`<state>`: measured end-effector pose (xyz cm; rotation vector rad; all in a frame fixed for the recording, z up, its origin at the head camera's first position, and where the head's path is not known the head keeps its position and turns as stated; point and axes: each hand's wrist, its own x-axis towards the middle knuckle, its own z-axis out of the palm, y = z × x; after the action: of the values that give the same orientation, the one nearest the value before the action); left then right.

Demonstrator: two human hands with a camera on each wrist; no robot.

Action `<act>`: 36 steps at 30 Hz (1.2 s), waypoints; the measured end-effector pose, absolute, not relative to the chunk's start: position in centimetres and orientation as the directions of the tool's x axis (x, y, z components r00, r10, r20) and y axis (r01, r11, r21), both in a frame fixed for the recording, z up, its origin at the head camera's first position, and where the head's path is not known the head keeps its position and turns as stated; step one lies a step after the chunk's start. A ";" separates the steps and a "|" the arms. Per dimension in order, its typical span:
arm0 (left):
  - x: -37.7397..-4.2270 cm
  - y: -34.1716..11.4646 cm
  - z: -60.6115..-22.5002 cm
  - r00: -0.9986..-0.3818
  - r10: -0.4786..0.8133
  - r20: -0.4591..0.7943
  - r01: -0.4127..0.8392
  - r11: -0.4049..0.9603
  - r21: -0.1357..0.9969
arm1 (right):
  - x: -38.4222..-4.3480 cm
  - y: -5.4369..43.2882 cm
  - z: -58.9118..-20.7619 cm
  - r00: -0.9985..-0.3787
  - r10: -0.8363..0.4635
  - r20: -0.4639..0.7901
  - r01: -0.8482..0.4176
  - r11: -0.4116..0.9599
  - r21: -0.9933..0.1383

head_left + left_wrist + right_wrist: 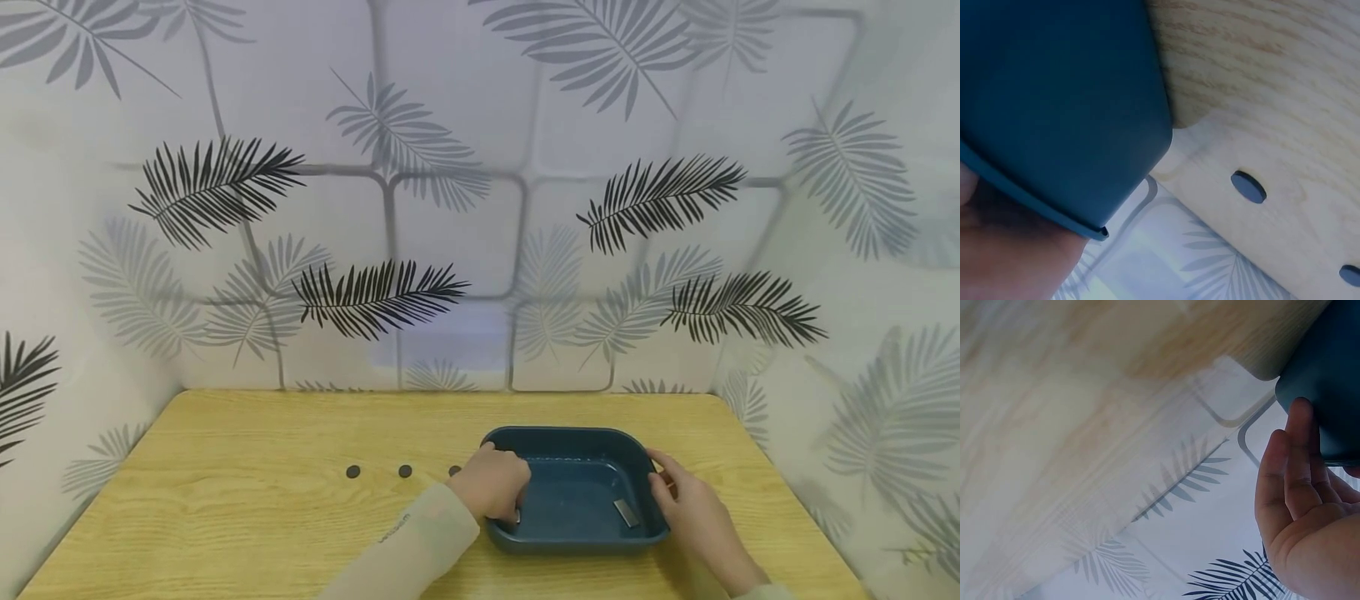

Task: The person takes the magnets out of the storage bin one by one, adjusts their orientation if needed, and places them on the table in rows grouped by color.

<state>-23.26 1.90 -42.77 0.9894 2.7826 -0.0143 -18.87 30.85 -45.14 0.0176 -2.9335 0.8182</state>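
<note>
A dark blue rectangular basin (573, 546) stands on the wooden table, right of centre. Over its left rim reaches my left hand (491, 483), fingers bent down inside and pinching a small silvery piece (517, 517) mostly hidden beneath them. In the left wrist view that hand (1016, 256) crosses the rim, its fingertips largely out of sight. My right hand (697, 512) grips the basin's right wall, with the fingers (1300, 444) along the outside and the thumb at the rim. A flat silvery rectangular plate (626, 513) lies inside, near the right end.
Black discs lie on the table left of the basin: one far left (353, 472), one in the middle (405, 471), and a third (454, 471) partly covered by the left hand. Behind the table (225, 525) rises a white leaf-patterned wall covering (457, 325).
</note>
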 end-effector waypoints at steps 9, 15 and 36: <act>-23.2 3.0 -43.5 -0.756 0.652 -0.050 0.646 0.756 0.104 | -18.7 30.7 -45.0 -0.995 0.017 0.095 -0.035 0.852 -0.522; -23.4 4.0 -44.2 -0.757 0.654 -0.020 0.650 0.755 0.093 | -18.6 30.8 -45.1 -0.996 0.021 0.090 -0.029 0.854 -0.520; -24.3 2.9 -43.4 -0.769 0.629 -0.112 0.607 0.774 0.180 | -18.9 30.6 -44.8 -0.998 0.019 0.064 -0.016 0.859 -0.512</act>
<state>-24.32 2.89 -43.43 0.9835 2.8009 0.1991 -18.87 30.63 -44.84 -0.0026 -2.9638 0.8180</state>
